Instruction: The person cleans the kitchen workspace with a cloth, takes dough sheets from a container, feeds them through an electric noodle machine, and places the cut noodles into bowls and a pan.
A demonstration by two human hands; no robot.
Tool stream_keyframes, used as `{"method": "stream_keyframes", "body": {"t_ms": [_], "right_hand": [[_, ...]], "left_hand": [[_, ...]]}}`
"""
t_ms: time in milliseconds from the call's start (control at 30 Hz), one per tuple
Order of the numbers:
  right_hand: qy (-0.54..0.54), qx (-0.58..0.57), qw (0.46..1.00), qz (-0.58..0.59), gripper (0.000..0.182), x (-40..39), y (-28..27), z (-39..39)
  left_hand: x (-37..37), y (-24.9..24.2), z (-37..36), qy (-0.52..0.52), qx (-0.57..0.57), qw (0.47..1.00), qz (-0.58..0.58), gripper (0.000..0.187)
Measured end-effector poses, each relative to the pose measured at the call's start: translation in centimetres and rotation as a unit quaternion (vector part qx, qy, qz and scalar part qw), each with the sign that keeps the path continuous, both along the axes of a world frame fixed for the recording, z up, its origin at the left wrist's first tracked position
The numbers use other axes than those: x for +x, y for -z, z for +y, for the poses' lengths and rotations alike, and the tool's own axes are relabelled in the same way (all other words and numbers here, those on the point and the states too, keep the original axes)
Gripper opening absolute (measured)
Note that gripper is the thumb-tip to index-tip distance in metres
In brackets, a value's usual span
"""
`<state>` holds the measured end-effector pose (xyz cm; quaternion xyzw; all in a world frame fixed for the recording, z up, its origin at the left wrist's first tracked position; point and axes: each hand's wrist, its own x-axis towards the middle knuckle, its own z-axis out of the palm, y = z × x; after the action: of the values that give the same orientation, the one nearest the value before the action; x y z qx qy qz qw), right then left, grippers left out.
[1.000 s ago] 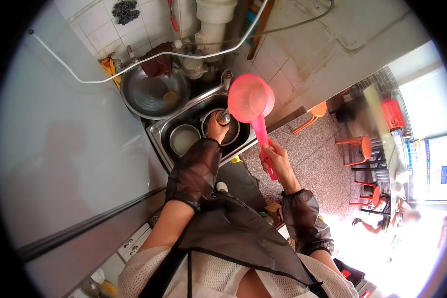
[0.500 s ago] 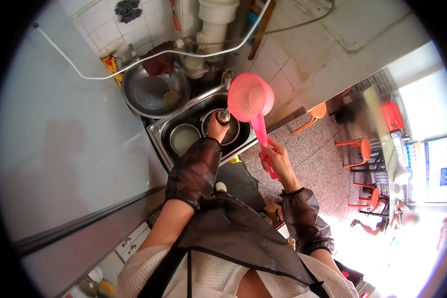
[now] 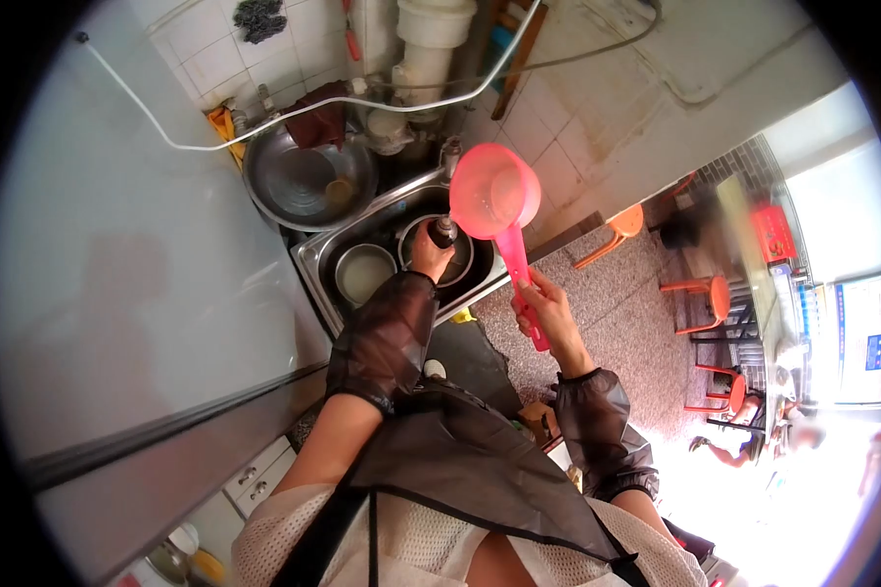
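My right hand (image 3: 550, 315) is closed round the handle of a pink plastic water dipper (image 3: 480, 201), whose bowl is raised over the right end of the sink (image 3: 315, 247). My left hand (image 3: 429, 252) grips a small dark bottle (image 3: 442, 235) with a shiny top. That top is right at the left rim of the dipper's bowl. Beneath my left hand, inside the sink, is a round metal pot (image 3: 468, 256), partly hidden by the hand. Left of it in the sink stands another round pot (image 3: 365, 274) with cloudy liquid.
A large metal basin (image 3: 274, 191) rests behind the sink, with a brown cloth (image 3: 315, 122) over its edge. A white hose (image 3: 206, 149) crosses above. A smooth grey panel (image 3: 157, 293) stands at my left. Orange stools (image 3: 719, 296) and a seated person are at right.
Both hands keep their holds and hardly move. The bottle's top sits slightly lower against the dipper's rim, and the view has shifted a little.
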<state>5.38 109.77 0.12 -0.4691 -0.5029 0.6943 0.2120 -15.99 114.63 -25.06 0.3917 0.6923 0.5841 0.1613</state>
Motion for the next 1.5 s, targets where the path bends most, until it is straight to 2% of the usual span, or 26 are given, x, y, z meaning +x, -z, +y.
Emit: {"method": "stream_keyframes", "body": {"t_ms": [67,133,167,267,400,467,533,567,600,633,667,700,733,800,900,933,967,1100,1200,1233,1267,1300,1333,1367,1467,1500], "right_hand": [[0.003,-0.020,1.000,0.013,0.028,0.2,-0.1,0.3],[0.035,-0.143,0.977,0.154,0.022,0.7,0.1,0.6],[0.026,-0.161,0.970,0.179,0.019,0.7,0.0,0.7],[0.023,-0.183,0.964,0.191,0.018,0.9,1.0,0.8],[-0.006,-0.171,0.972,0.164,0.018,0.0,2.3,0.3],[-0.007,-0.180,0.971,0.158,0.015,-0.6,3.6,0.2],[-0.016,-0.238,0.947,0.215,0.012,-0.4,5.8,0.6],[0.000,-0.249,0.942,0.223,0.011,-0.4,7.7,0.9],[0.008,-0.231,0.953,0.194,0.013,-0.6,7.1,0.2],[0.018,-0.260,0.947,0.187,0.015,-0.5,6.9,0.1],[0.004,-0.304,0.923,0.236,0.015,0.3,9.2,0.4],[-0.020,-0.297,0.921,0.251,0.017,0.0,8.8,0.0],[-0.047,-0.328,0.900,0.281,0.020,0.3,10.6,0.3],[-0.060,-0.325,0.904,0.270,0.025,0.0,9.8,-0.6],[-0.089,-0.314,0.919,0.223,0.026,0.9,11.8,1.4],[-0.146,-0.305,0.916,0.214,0.027,1.8,13.1,2.4],[-0.124,-0.298,0.928,0.187,0.028,2.2,12.9,2.4],[-0.132,-0.271,0.942,0.148,0.024,4.6,10.2,-1.5],[-0.204,-0.239,0.944,0.106,0.024,7.9,12.0,-2.5],[-0.283,-0.480,0.788,0.260,0.036,8.9,13.8,-2.3],[-0.377,-0.665,0.578,0.285,0.057,10.0,15.8,-2.1],[-0.360,-0.546,0.727,0.210,0.046,8.5,9.9,-7.0],[-0.359,-0.378,0.851,0.062,0.037,6.7,3.3,-12.5],[-0.347,-0.249,0.898,-0.104,0.029,4.8,-3.4,-17.9],[-0.382,-0.311,0.868,-0.064,0.026,3.2,-0.4,-25.2],[-0.393,-0.341,0.853,-0.040,0.026,2.5,1.3,-28.0]], "left_hand": [[0.0,0.1,-0.1,-0.006,0.011,1.000,0.006,0.057],[0.0,-2.3,-1.4,-0.014,0.008,1.000,0.003,0.060],[-0.2,-3.4,-2.0,-0.018,0.006,1.000,0.006,0.060],[-0.7,-4.9,-3.6,-0.036,-0.027,0.999,-0.003,0.062],[-2.0,-6.2,-6.7,-0.071,0.007,0.997,-0.030,0.062],[-2.5,-7.3,-8.7,-0.129,-0.014,0.991,-0.035,0.060],[-2.2,-9.7,-11.1,-0.143,0.008,0.985,-0.097,0.062],[-2.8,-9.9,-11.9,-0.138,-0.038,0.987,-0.069,0.067],[-2.1,-12.2,-13.0,-0.163,-0.012,0.983,-0.086,0.055],[-1.8,-13.1,-13.6,-0.200,0.039,0.978,-0.048,0.054],[-1.8,-12.9,-14.6,-0.197,0.035,0.980,-0.019,0.055],[-1.5,-14.4,-15.5,-0.198,0.031,0.977,-0.073,0.056],[-1.2,-14.4,-16.1,-0.233,0.051,0.971,-0.018,0.056],[-1.0,-15.3,-16.9,-0.226,0.092,0.970,0.018,0.057],[1.4,-15.7,-16.6,-0.197,0.079,0.977,-0.006,0.060],[2.1,-16.1,-17.0,-0.181,0.074,0.981,-0.016,0.063],[2.9,-17.5,-18.0,-0.165,0.082,0.983,-0.022,0.063],[5.7,-21.2,-24.5,-0.120,0.104,0.987,-0.026,0.060],[7.7,-22.9,-30.4,-0.118,0.030,0.990,-0.074,0.056],[8.3,-23.3,-33.0,-0.128,0.030,0.988,-0.085,0.055],[8.9,-23.6,-35.6,-0.138,0.031,0.985,-0.097,0.054],[9.6,-23.4,-38.4,-0.189,0.031,0.979,-0.068,0.054],[10.3,-23.5,-41.7,-0.217,0.036,0.972,-0.086,0.055],[10.8,-24.2,-45.1,-0.230,0.021,0.967,-0.111,0.056],[13.0,-25.1,-56.1,-0.267,0.008,0.950,-0.163,0.058],[13.5,-25.1,-59.7,-0.331,0.006,0.933,-0.143,0.059]]}}
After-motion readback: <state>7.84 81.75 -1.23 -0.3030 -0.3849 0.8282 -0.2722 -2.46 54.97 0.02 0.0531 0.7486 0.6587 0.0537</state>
